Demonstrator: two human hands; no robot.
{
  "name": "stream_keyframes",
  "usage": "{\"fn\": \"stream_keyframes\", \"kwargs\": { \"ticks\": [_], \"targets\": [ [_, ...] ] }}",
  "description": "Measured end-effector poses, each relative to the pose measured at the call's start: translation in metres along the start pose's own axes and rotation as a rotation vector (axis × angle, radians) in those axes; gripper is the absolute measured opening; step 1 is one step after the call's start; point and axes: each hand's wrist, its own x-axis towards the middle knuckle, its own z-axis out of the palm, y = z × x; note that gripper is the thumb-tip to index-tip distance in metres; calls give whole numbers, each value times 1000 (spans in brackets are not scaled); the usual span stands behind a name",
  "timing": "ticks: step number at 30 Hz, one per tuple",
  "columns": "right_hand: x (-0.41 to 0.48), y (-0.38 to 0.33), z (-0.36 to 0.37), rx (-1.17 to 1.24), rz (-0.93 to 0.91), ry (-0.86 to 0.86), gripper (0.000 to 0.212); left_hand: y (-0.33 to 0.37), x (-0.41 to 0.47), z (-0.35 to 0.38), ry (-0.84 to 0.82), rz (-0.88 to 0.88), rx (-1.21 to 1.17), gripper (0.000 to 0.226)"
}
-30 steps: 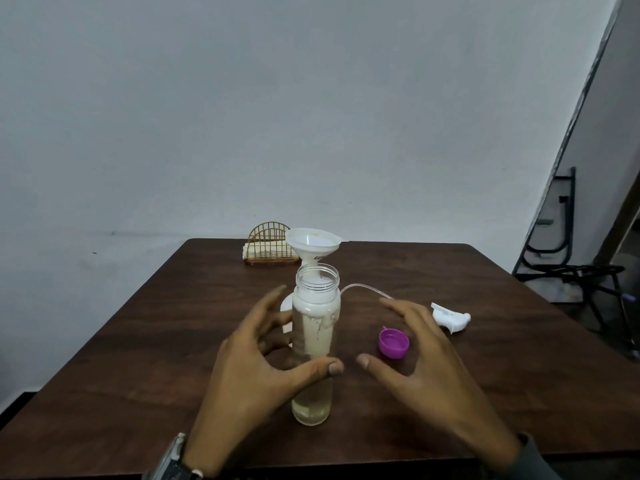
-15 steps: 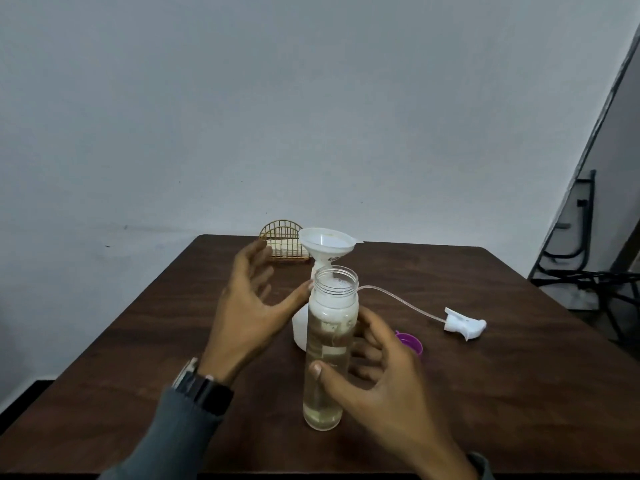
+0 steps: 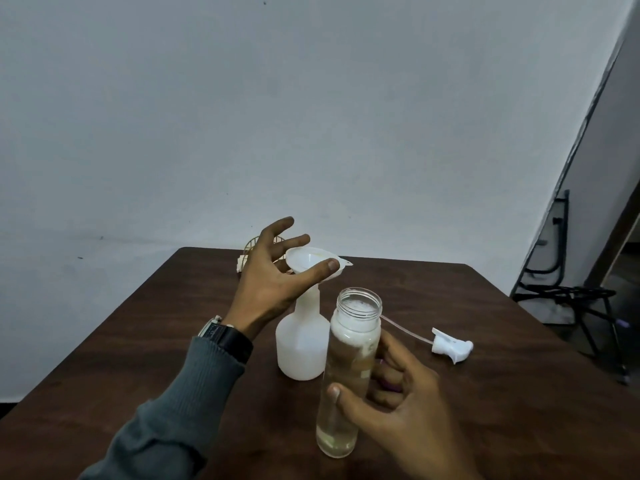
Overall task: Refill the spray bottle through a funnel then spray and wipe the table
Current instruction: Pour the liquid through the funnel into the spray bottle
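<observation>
Your right hand [image 3: 398, 393] curls round the jar [image 3: 349, 358]; your left hand [image 3: 273, 278], fingers spread, sits at the funnel [image 3: 313, 263]. Steady that funnel in the spray bottle [image 3: 301, 344], then pour slowly.

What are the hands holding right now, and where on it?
The right hand grips the clear bottle around its middle, thumb in front, fingers behind. The left hand holds nothing; its thumb just touches the funnel rim.

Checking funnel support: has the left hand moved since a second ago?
Yes: the left hand went from the clear bottle back to the funnel atop the spray bottle.
</observation>
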Motion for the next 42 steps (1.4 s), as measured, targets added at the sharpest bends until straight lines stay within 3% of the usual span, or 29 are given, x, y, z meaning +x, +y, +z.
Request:
{"fn": "stream_keyframes", "kwargs": {
  "ticks": [9,20,24,34,38,42],
  "targets": [
    [8,-2,-13,5,-57,24,93,-8,-5,-1,41,13,-129,97],
    [39,-12,-44,-100,-33,18,80,-12,-4,-11,-88,-10,-111,102],
    [52,-19,-53,-147,-68,7,68,-19,-5,-10,-75,-35,-186,101],
    [78,-36,-60,-360,-120,-70,67,-19,-3,-3,-50,4,-221,102],
    [88,-44,-62,-469,-138,-112,54,-20,-2,-2,-54,14,-213,96],
    [100,-48,-62,-551,-134,-160,53,-22,-5,0,-28,37,-229,108]
  ]
}}
